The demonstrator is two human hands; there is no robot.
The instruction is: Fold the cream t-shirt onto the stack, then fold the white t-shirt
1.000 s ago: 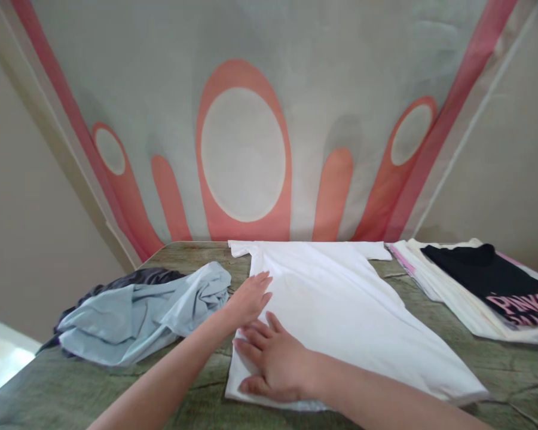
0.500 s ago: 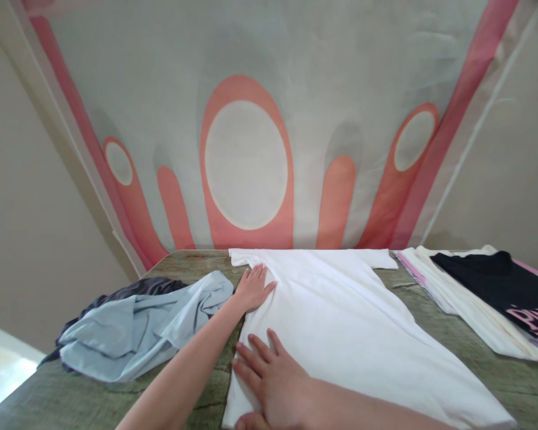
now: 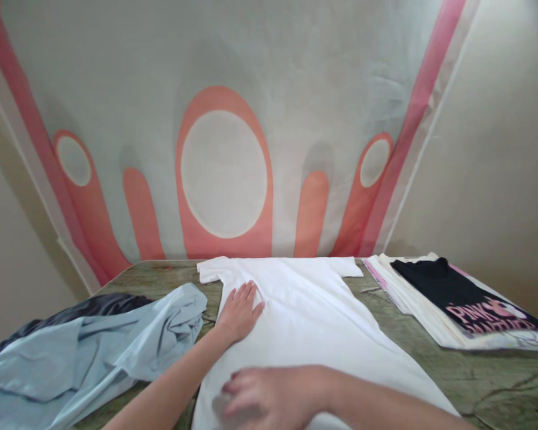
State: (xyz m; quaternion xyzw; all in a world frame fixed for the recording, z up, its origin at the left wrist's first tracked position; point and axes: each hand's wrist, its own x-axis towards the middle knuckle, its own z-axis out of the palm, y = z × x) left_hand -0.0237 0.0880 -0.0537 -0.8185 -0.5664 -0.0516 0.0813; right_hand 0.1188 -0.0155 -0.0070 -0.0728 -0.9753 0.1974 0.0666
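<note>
A white T-shirt (image 3: 323, 322) lies spread flat on the green-brown table (image 3: 493, 373), its sleeves toward the wall. My left hand (image 3: 239, 310) rests flat on the shirt's left side below the sleeve, fingers stretched out and together. My right hand (image 3: 269, 399) lies on the shirt's near left part, close to the bottom of the view. It is blurred by motion; its fingers look laid over the cloth.
A crumpled light-blue garment (image 3: 94, 352) over a dark one (image 3: 76, 307) lies at the left. A stack of folded shirts (image 3: 457, 298), a black one with pink print on top, sits at the right. A patterned red-and-grey cloth (image 3: 224, 149) hangs behind.
My left hand has slid up the shirt toward the sleeve. My right hand has drawn back toward me along the shirt's left part. The view has shifted.
</note>
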